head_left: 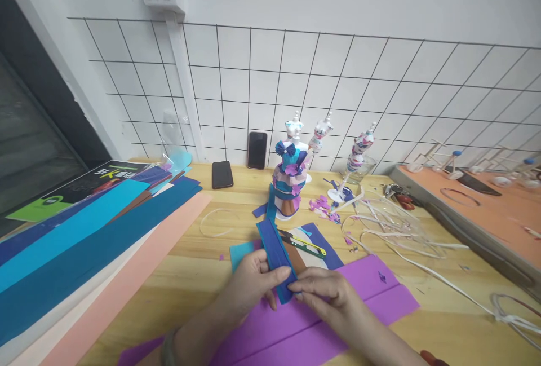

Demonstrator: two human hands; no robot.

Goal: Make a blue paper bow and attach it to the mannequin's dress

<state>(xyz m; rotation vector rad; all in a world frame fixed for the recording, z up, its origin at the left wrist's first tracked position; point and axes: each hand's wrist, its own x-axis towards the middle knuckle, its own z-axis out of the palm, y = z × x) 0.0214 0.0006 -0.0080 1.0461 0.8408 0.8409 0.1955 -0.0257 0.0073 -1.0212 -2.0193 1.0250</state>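
Observation:
A dark blue paper strip with teal edges (274,253) is held up between my hands. My left hand (251,278) grips it from the left, thumb across its face and fingers behind. My right hand (327,295) pinches its lower right edge. Beneath lies a large folded purple sheet (380,287). Just beyond the strip, green-handled thread snips (306,245) rest on white, brown and blue paper pieces. Farther back stands a small dress form (289,177) wearing layered paper in blue, pink and brown, with a bow at the chest.
Long coloured paper strips (101,242) pile on the left. Two phones, one lying dark phone (222,175) and one upright phone (257,150), are at the back. Another small dress form (359,154), paper scraps (323,205) and tangled white cords (393,225) occupy the right, beside an orange-topped board (473,202).

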